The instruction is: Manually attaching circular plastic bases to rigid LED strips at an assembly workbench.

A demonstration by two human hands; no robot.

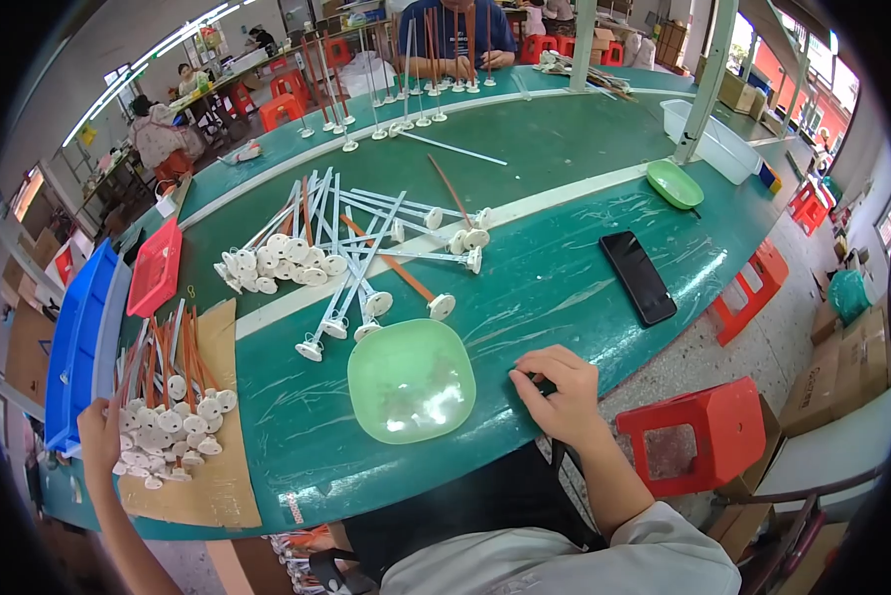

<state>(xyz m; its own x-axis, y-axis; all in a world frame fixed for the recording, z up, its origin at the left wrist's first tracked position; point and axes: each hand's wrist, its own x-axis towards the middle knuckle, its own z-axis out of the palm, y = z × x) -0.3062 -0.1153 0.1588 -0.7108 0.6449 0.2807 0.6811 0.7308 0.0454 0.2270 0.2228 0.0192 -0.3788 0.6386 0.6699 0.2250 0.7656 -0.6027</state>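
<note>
At the left edge, my left hand [98, 436] is beside a heap of brown and pale rods with white round discs [176, 428], lying on a cardboard sheet [229, 496]. Its fingers are partly hidden, so I cannot see whether they grip a rod. My right hand [562, 393] rests on the green table, fingers curled in and thumb close to the index finger; whatever they may hold is too small to make out. Between the hands sits a shallow light-green dish [412, 381]. Beyond it lies a larger pile of white-disc rods [285, 260], some crossing each other.
A black phone [638, 278] and a small green dish [674, 184] lie on the right. Blue [78, 342] and red [156, 268] trays stand at the left. Across the table, a person [455, 45] sits behind upright rods [431, 89]. A red stool [694, 436] stands at the right.
</note>
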